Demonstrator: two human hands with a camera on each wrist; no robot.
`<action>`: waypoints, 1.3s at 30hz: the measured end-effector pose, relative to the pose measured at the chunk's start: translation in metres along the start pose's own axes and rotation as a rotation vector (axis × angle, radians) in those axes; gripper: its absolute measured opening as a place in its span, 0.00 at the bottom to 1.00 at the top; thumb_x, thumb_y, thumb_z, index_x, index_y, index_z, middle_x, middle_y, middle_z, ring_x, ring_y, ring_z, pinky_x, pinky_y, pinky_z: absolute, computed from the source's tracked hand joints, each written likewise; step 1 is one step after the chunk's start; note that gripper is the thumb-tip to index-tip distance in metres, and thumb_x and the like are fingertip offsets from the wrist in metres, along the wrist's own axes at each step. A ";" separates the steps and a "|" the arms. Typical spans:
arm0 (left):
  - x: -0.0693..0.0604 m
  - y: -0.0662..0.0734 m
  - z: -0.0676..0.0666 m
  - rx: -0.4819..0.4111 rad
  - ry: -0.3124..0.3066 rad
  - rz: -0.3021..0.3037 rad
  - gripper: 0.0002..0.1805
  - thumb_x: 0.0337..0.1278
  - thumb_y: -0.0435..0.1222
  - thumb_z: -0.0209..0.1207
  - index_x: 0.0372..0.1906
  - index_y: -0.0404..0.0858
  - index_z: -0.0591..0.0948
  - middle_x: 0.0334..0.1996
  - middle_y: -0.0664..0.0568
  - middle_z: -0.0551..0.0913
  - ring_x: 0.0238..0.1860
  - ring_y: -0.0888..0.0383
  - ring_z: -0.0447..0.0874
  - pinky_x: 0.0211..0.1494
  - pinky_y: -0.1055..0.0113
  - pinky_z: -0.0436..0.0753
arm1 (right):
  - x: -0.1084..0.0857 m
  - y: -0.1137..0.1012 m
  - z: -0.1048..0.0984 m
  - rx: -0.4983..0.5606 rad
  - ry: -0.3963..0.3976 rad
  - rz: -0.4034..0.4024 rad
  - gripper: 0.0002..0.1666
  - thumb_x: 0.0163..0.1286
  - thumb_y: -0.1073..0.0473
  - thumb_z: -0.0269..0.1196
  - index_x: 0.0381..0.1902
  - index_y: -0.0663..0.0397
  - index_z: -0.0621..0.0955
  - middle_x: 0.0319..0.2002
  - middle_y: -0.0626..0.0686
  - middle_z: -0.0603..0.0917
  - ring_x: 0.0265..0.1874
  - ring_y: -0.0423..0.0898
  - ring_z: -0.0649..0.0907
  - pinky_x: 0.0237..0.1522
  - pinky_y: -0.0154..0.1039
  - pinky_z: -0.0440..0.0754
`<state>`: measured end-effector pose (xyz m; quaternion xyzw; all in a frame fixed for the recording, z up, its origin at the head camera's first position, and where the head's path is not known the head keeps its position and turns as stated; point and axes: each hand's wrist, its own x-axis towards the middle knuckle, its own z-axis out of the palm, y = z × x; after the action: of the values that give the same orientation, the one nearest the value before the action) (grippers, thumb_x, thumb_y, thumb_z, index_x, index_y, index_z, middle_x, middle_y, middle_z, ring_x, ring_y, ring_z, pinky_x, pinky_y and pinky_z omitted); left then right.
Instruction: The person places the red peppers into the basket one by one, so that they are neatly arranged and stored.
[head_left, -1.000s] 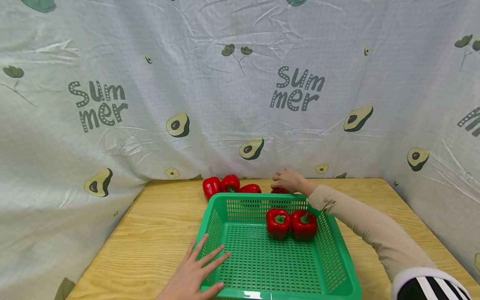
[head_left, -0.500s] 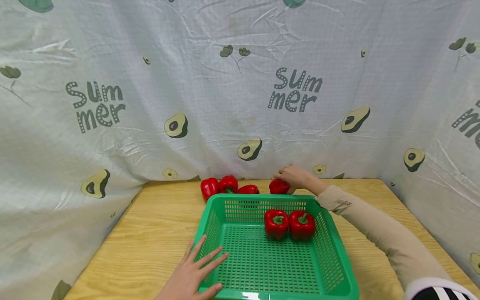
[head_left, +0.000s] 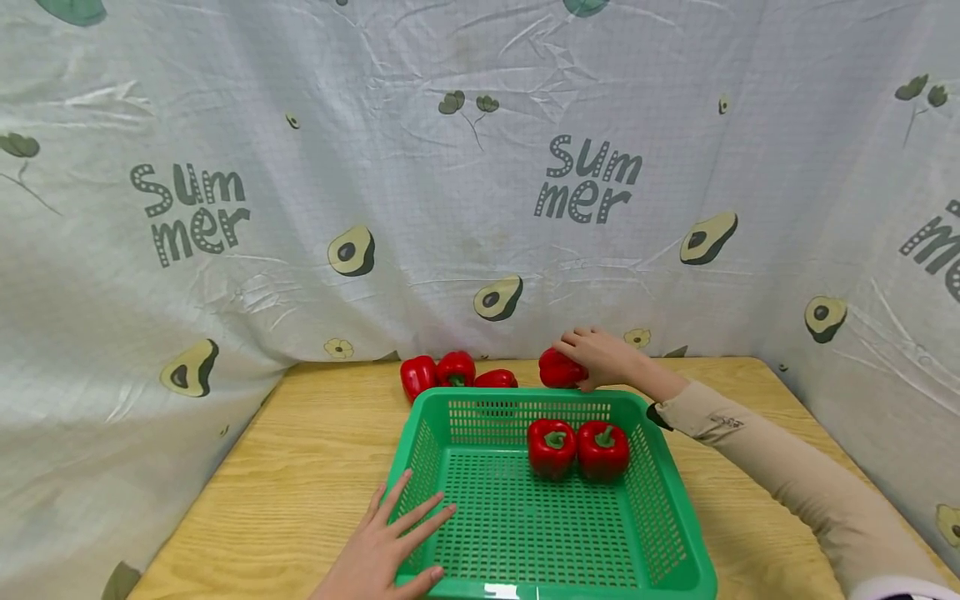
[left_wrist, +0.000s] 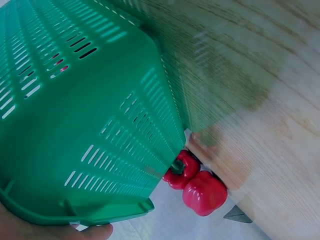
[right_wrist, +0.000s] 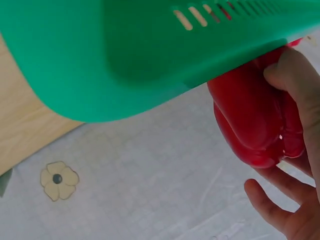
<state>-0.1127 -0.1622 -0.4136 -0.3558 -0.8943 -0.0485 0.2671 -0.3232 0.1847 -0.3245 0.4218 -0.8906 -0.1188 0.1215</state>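
Your left grip (head_left: 386, 546) is lying across the basket (head_left: 540, 533) at its near-left rim, fingers spread, clamping nothing. Likely it's bracing the basket against sliding. The basket is sitting open side up on the tabletop (head_left: 292, 475), probably in front of you so both arms are reaching it easily.

Inside, far right: the left inner pepper (head_left: 551, 450) and the right inner pepper (head_left: 603, 452) are standing side by side, stems up, presumably resting steadily on their lobes.

Just past the far rim, your right grip (head_left: 603, 358) is grasping the held pepper (head_left: 558, 369) round its body: thumb one side, fingers opposite, opened about body-wide, one finger sticking out clear. That wide hold is probably suiting the slick skin. Can't tell if the tabletop is bearing any weight; the rim is blocking the view.

Left of that, the lying pepper (head_left: 495, 379), middle pepper (head_left: 456, 367) and outer pepper (head_left: 417, 377) are forming a row. Cloth (head_left: 420, 167) is hanging behind.
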 end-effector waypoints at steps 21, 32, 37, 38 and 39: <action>-0.001 -0.001 0.000 0.008 0.025 0.010 0.33 0.47 0.57 0.54 0.62 0.56 0.67 0.56 0.60 0.75 0.66 0.45 0.52 0.69 0.67 0.22 | -0.033 -0.018 -0.019 -0.041 0.226 -0.067 0.36 0.45 0.50 0.66 0.53 0.55 0.70 0.44 0.54 0.75 0.42 0.50 0.73 0.40 0.44 0.76; -0.001 -0.001 0.001 0.004 0.025 0.006 0.30 0.51 0.59 0.50 0.60 0.54 0.69 0.56 0.60 0.74 0.65 0.45 0.52 0.69 0.67 0.22 | -0.050 -0.021 -0.020 -0.040 0.133 -0.039 0.46 0.42 0.58 0.67 0.62 0.35 0.65 0.54 0.59 0.69 0.44 0.54 0.70 0.36 0.48 0.73; -0.002 -0.002 0.003 0.008 0.025 0.006 0.31 0.52 0.60 0.48 0.62 0.56 0.66 0.57 0.61 0.74 0.66 0.45 0.52 0.69 0.67 0.22 | -0.053 -0.022 -0.016 -0.108 0.110 -0.023 0.44 0.40 0.60 0.67 0.59 0.33 0.68 0.53 0.59 0.69 0.40 0.55 0.71 0.34 0.51 0.71; -0.002 -0.002 0.003 0.007 0.025 0.005 0.31 0.51 0.59 0.49 0.62 0.56 0.66 0.57 0.61 0.74 0.66 0.45 0.52 0.69 0.67 0.22 | -0.053 -0.022 -0.016 -0.114 0.110 -0.017 0.44 0.39 0.59 0.67 0.58 0.34 0.69 0.52 0.59 0.69 0.39 0.55 0.71 0.34 0.52 0.71; -0.002 -0.002 0.002 0.006 0.026 0.005 0.32 0.50 0.59 0.50 0.62 0.56 0.66 0.57 0.61 0.74 0.66 0.45 0.52 0.69 0.67 0.22 | -0.053 -0.022 -0.015 -0.116 0.112 -0.011 0.43 0.39 0.58 0.68 0.58 0.34 0.69 0.52 0.58 0.69 0.39 0.55 0.71 0.35 0.52 0.71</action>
<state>-0.1140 -0.1642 -0.4164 -0.3564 -0.8901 -0.0499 0.2797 -0.2698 0.2110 -0.3231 0.4247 -0.8718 -0.1470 0.1948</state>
